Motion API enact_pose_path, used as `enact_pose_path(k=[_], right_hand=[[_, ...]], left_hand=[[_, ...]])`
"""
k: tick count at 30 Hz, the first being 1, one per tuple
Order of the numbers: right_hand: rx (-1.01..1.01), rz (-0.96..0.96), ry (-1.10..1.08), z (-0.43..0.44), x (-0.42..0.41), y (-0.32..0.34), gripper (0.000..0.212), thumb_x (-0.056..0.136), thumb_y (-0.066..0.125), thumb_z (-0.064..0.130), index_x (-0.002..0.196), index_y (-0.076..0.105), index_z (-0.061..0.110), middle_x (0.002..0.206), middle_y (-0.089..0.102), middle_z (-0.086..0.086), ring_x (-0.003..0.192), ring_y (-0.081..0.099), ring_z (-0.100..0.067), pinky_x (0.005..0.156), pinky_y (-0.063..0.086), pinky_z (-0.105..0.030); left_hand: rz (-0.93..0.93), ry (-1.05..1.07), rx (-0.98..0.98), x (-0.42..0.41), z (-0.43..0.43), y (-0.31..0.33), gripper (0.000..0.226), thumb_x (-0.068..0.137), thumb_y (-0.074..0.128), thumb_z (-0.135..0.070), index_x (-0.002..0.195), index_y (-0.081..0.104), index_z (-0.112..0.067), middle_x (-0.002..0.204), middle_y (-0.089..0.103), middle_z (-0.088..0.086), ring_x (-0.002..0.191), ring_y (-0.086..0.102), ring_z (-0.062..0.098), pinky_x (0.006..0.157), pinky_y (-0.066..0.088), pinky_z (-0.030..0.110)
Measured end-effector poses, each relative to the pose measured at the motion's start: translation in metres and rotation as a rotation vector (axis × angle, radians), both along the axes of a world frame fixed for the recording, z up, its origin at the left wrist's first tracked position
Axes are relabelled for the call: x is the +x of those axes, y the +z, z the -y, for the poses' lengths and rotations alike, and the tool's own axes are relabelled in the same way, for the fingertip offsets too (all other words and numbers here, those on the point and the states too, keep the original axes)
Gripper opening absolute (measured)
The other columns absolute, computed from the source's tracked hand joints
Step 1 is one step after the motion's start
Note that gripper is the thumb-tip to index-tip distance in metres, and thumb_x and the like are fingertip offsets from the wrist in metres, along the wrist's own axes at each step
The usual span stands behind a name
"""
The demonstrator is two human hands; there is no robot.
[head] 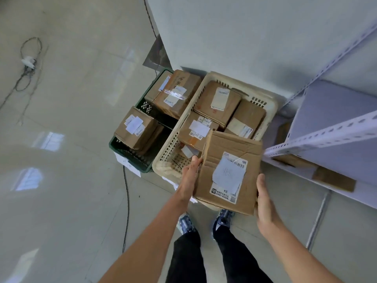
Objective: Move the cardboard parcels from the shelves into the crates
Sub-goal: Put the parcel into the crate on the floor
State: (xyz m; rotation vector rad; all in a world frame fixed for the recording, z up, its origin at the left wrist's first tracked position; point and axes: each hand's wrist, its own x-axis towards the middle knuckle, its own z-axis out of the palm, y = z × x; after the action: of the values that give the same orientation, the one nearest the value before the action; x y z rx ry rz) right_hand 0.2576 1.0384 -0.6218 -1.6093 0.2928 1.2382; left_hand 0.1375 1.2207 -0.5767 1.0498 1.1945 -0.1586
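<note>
I hold a flat cardboard parcel (228,160) with white labels, tilted just above the near end of the cream crate (169,148). My left hand (190,176) grips its left edge, thumb on top and fingers hidden beneath. Against the parcel's right side my right hand (264,203) lies flat with straight fingers. The cream crate has several parcels in it, among them one with a long white label (218,101). The green crate (130,158) to its left holds three parcels. On the lowest shelf at the right lies a brown parcel (334,181).
White metal shelves (326,137) stand at the right, next to the crates. A white wall rises behind the crates. A black cable (126,201) runs across the tiled floor left of my feet (185,223). More coiled cable (28,62) lies far left.
</note>
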Motion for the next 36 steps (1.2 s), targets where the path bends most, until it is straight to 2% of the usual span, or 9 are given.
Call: enact_pose_path(k=[3,7,11,13,16,19,22,28,36], right_hand=[[-0.050,-0.008,-0.069,-0.014,-0.005,-0.032,0.076,0.089,0.038,0.082,0.149,0.054,0.038,0.139,0.070,0.010,0.115,0.071,0.002,0.086,0.058,-0.018],[-0.112,-0.025,-0.172,-0.036,-0.004,-0.079,0.085,0.086,0.042,0.085,0.154,0.050,0.035,0.158,0.053,-0.001,0.144,0.053,-0.020,0.122,0.041,-0.052],[-0.189,-0.063,-0.270,-0.054,-0.002,-0.137,0.080,0.089,0.040,0.083,0.150,0.057,0.033,0.134,0.074,0.008,0.119,0.071,-0.009,0.098,0.059,-0.037],[-0.211,-0.073,-0.317,-0.065,-0.001,-0.164,0.070,0.098,0.037,0.078,0.145,0.062,0.032,0.124,0.078,0.014,0.106,0.075,-0.002,0.085,0.061,-0.027],[-0.214,-0.107,-0.326,-0.078,-0.001,-0.199,0.071,0.102,0.033,0.078,0.149,0.059,0.032,0.142,0.070,0.004,0.129,0.067,-0.018,0.113,0.051,-0.047],[-0.223,-0.151,-0.319,-0.087,-0.002,-0.224,0.075,0.096,0.033,0.085,0.151,0.057,0.039,0.146,0.067,0.006,0.133,0.064,-0.019,0.118,0.046,-0.050],[-0.229,-0.152,-0.355,-0.089,-0.003,-0.244,0.088,0.083,0.041,0.094,0.155,0.050,0.045,0.154,0.060,0.009,0.139,0.058,-0.018,0.120,0.044,-0.051],[-0.274,-0.150,-0.440,-0.093,-0.006,-0.277,0.118,0.055,0.048,0.102,0.160,0.034,0.051,0.168,0.042,0.012,0.155,0.040,-0.021,0.128,0.029,-0.058],[-0.316,-0.059,-0.440,-0.103,-0.012,-0.279,0.081,0.096,0.037,0.082,0.166,0.012,0.051,0.175,0.021,0.020,0.159,0.025,-0.012,0.129,0.021,-0.051]], left_hand=[[-0.026,-0.067,-0.037,0.011,-0.020,-0.038,0.066,0.072,0.031,-0.100,0.110,0.073,-0.067,0.141,0.067,-0.007,0.124,0.066,0.002,0.103,0.049,0.029],[-0.083,-0.160,-0.106,0.021,-0.040,-0.109,0.079,0.089,0.030,-0.095,0.143,0.059,-0.046,0.162,0.044,0.002,0.148,0.043,0.017,0.121,0.035,0.046],[-0.153,-0.250,-0.165,0.030,-0.056,-0.180,0.082,0.099,0.024,-0.081,0.164,0.040,-0.033,0.170,0.035,0.000,0.155,0.036,0.020,0.126,0.031,0.053],[-0.150,-0.237,-0.193,0.032,-0.063,-0.209,0.075,0.103,0.023,-0.078,0.163,0.043,-0.037,0.164,0.044,-0.003,0.145,0.048,0.014,0.122,0.038,0.053],[-0.119,-0.201,-0.227,0.034,-0.072,-0.246,0.067,0.103,0.025,-0.079,0.152,0.056,-0.045,0.141,0.067,-0.014,0.110,0.066,-0.002,0.106,0.047,0.042],[-0.121,-0.220,-0.234,0.034,-0.078,-0.274,0.062,0.103,0.025,-0.081,0.142,0.063,-0.052,0.123,0.075,-0.027,0.102,0.069,-0.012,0.102,0.051,0.042],[-0.104,-0.267,-0.223,0.035,-0.080,-0.298,0.064,0.104,0.027,-0.081,0.149,0.058,-0.048,0.138,0.070,-0.020,0.123,0.066,0.000,0.117,0.045,0.049],[-0.107,-0.272,-0.215,0.040,-0.076,-0.324,0.114,0.069,0.039,-0.098,0.164,0.042,-0.035,0.170,0.041,0.004,0.157,0.040,0.028,0.129,0.032,0.060],[-0.144,-0.119,-0.213,0.032,-0.066,-0.332,0.092,0.083,0.049,-0.089,0.159,0.048,-0.037,0.161,0.049,-0.001,0.149,0.049,0.020,0.128,0.036,0.054]])
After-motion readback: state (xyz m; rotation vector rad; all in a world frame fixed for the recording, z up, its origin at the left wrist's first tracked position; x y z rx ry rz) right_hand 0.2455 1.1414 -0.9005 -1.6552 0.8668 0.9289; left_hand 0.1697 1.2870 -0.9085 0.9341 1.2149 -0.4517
